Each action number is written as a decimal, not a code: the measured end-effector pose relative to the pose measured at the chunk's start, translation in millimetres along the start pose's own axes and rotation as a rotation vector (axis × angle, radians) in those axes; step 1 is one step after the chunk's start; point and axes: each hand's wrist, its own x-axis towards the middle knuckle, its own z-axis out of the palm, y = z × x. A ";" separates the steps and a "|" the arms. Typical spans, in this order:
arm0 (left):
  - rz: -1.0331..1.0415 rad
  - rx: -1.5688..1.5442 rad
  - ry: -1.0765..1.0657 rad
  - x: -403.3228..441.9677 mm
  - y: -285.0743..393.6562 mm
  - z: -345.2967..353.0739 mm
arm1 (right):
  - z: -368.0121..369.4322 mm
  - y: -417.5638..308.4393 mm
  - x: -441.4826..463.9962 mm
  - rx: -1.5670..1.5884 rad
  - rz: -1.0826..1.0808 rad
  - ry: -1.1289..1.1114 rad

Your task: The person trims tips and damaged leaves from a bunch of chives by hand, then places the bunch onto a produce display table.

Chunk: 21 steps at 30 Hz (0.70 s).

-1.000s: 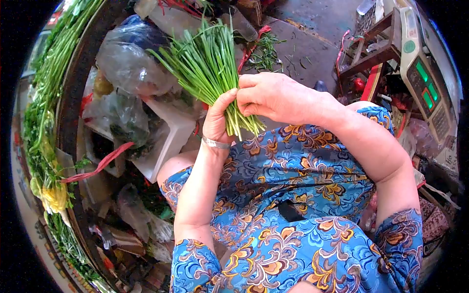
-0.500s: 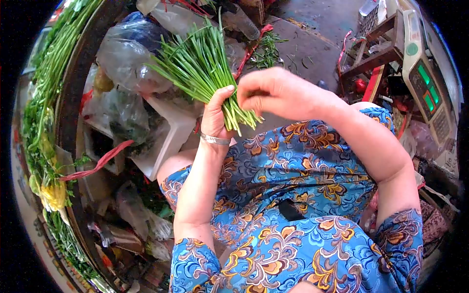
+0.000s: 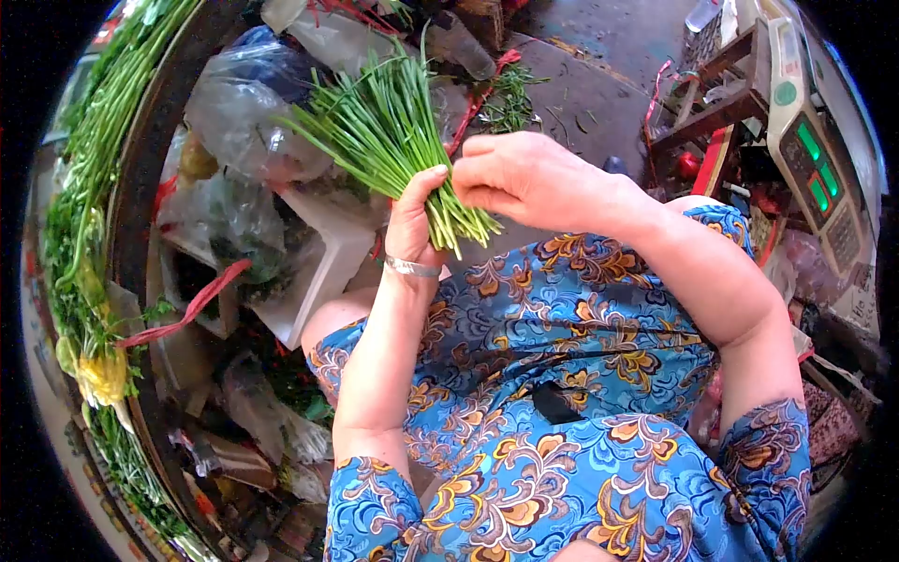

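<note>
A bunch of long green stalks (image 3: 384, 122) fans out toward the upper left, its pale cut ends pointing down and right. Wrapped round the lower part of the bunch is my left hand (image 3: 415, 215), thumb on top, a silver bracelet at its wrist. My right hand (image 3: 524, 178) is at the right edge of the bunch, its fingers bent and drawn together against the stalks. Whatever lies between those fingertips is too small or hidden to make out. Below both hands spreads the blue patterned clothing (image 3: 581, 318) over my lap.
Leafy greens (image 3: 112, 122) line a curved ledge at the left. Plastic bags (image 3: 253, 122) and a white foam box (image 3: 323, 253) lie beside my left arm. A scale (image 3: 815, 159) with green digits is at the right, near a wooden stool (image 3: 712, 122). Green scraps (image 3: 510, 98) litter the floor.
The bunch and my left hand have shifted slightly left and tilted. My right hand moved a little off the stalks, then came back toward their edge.
</note>
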 end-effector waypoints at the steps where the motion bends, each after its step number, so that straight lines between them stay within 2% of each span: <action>1: 0.061 0.008 -0.024 2.6 0.2 3.6 | -2.1 -2.2 -0.1 0.077 -0.042 -0.102; 3: 0.022 -0.010 -0.049 -0.7 6.3 7.0 | 2.8 -2.0 -1.5 0.259 -0.148 -0.210; 5: -0.008 -0.007 -0.163 -1.8 11.6 4.8 | 6.2 -7.9 -4.3 0.379 -0.114 -0.283; 6: -0.002 -0.026 -0.128 -2.1 11.4 8.2 | 6.1 -8.6 -3.4 0.437 -0.040 -0.295; 7: 0.004 -0.046 -0.094 -2.9 10.5 12.5 | 5.3 -7.7 -1.2 0.416 -0.067 -0.189; 9: -0.002 -0.021 -0.026 -8.4 7.6 18.2 | -4.4 -6.7 1.3 0.371 0.012 -0.022; 10: -0.023 0.005 -0.088 -8.2 6.3 12.7 | -2.8 -4.3 2.0 0.530 0.148 -0.028; 12: -0.025 0.092 -0.226 -10.5 5.4 11.7 | 0.1 -6.6 4.0 0.683 0.208 0.029; 15: 0.035 0.079 -0.122 -12.2 -1.8 18.3 | 15.4 -5.2 5.7 0.763 0.238 0.089; 16: -0.003 0.004 -0.309 -7.4 -1.1 3.5 | 19.2 -4.7 5.8 0.828 0.265 0.127; 19: -0.023 -0.024 -0.370 -0.8 -5.7 -5.7 | 22.0 -2.1 6.7 0.685 0.324 0.148; 21: -0.031 0.026 -0.318 -4.7 -2.8 -3.2 | 21.6 -0.3 7.2 0.612 0.311 0.177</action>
